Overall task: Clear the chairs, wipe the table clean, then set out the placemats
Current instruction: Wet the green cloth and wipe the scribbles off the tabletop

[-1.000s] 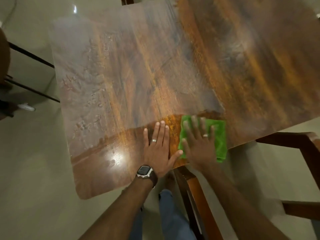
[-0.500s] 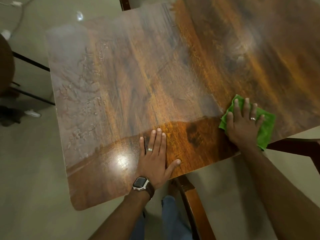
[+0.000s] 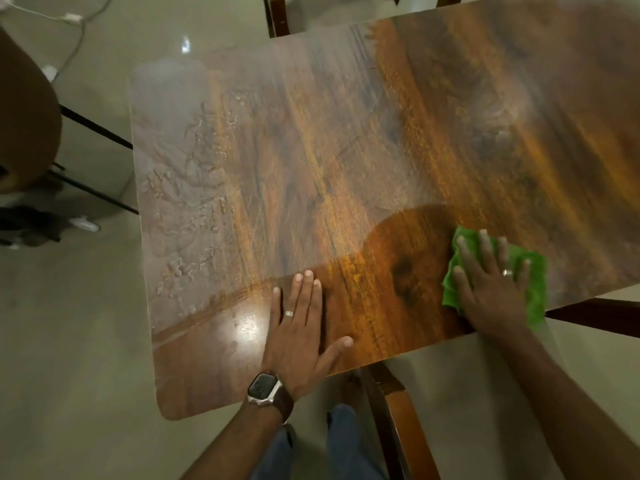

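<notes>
A dark wooden table [image 3: 346, 140] fills the view, with a hazy film and wet streaks over its left and middle. My right hand [image 3: 491, 285] presses flat, fingers spread, on a green cloth [image 3: 535, 285] near the table's front edge at the right. My left hand [image 3: 301, 327] rests flat on the tabletop by the front edge, fingers straight, a watch on the wrist. The strip of wood between and in front of my hands looks darker and free of the haze.
A wooden chair [image 3: 391, 410] stands under the front edge between my arms. Another chair part [image 3: 595, 313] shows at the right and one [image 3: 277, 15] at the far side. A round brown seat on black legs [image 3: 27, 109] and cables lie on the floor at left.
My right hand slid the green cloth from beside my left hand rightward along the front edge, then held near the right. My left hand stayed flat in place.
</notes>
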